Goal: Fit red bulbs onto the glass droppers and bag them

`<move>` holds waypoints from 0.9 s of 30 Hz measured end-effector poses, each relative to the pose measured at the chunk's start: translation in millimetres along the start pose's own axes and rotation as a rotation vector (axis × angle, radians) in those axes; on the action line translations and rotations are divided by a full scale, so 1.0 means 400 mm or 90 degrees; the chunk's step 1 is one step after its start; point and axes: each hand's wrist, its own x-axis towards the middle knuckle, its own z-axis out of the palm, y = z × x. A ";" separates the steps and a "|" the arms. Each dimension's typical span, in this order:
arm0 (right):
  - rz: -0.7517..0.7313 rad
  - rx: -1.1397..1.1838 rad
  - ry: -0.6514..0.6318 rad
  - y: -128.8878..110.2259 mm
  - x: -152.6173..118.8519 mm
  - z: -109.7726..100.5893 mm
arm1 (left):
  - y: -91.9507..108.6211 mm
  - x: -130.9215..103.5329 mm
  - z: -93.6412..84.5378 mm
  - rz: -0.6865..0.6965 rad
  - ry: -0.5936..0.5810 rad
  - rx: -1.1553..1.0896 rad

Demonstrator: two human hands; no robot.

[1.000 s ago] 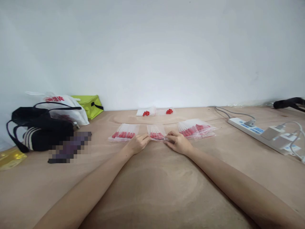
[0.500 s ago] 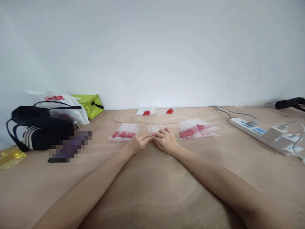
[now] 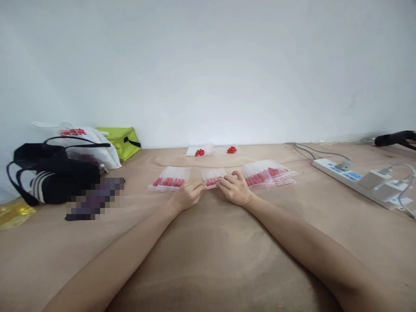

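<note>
A small clear zip bag (image 3: 212,175) with several red pieces inside lies flat on the table in front of me. My left hand (image 3: 189,193) pinches the near left corner of its mouth. At the near right edge, the fingers of my right hand (image 3: 234,188) are closed on the same edge, thumb and fingertip together. To the left lie filled zip bags (image 3: 170,174) with a row of red pieces. On the right is an overlapping pile of filled zip bags (image 3: 264,170). What the red pieces are is too small to tell.
Loose red pieces lie on flat bags (image 3: 191,151) by the wall. A power strip (image 3: 338,173) with plugged-in chargers and cables is at the right. At the left stand a black bag (image 3: 58,182), a white plastic bag (image 3: 112,151) and a lime-green box bag (image 3: 125,149).
My right hand has slid to the right along the bag's near edge, so more of the red pieces inside show. My left hand has stayed at the left corner.
</note>
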 end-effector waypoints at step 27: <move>0.141 0.004 -0.069 0.142 -0.187 -0.112 | 0.045 0.027 0.037 -0.309 -0.134 -0.124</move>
